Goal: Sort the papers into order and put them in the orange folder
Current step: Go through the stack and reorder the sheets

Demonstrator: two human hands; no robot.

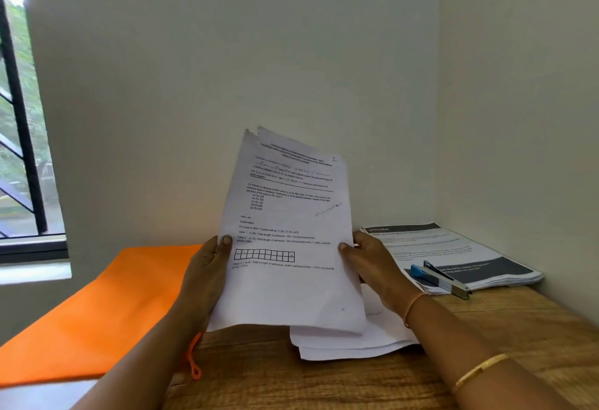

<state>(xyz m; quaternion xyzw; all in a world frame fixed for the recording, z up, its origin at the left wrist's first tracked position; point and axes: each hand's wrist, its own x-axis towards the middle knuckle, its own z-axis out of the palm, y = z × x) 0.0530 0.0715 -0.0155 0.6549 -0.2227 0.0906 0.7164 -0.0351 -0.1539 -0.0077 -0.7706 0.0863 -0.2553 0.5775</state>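
Observation:
A sheaf of printed white papers (288, 231) stands nearly upright above the table, its front page showing text and a small grid. My left hand (204, 276) grips its left edge, thumb on the front. My right hand (376, 267) grips the right edge the same way. More loose white sheets (350, 344) lie flat on the wooden table just below the held sheaf. The orange folder (97, 312) lies flat at the left, overhanging the table's left edge, with an orange cord loop (195, 370) at its near corner.
A blue and grey stapler (440, 278) rests on a stack of printed booklets (470, 254) in the back right corner. Walls close the table at the back and right. A barred window (22, 117) is at the left. The wooden table (324, 383) extends toward me.

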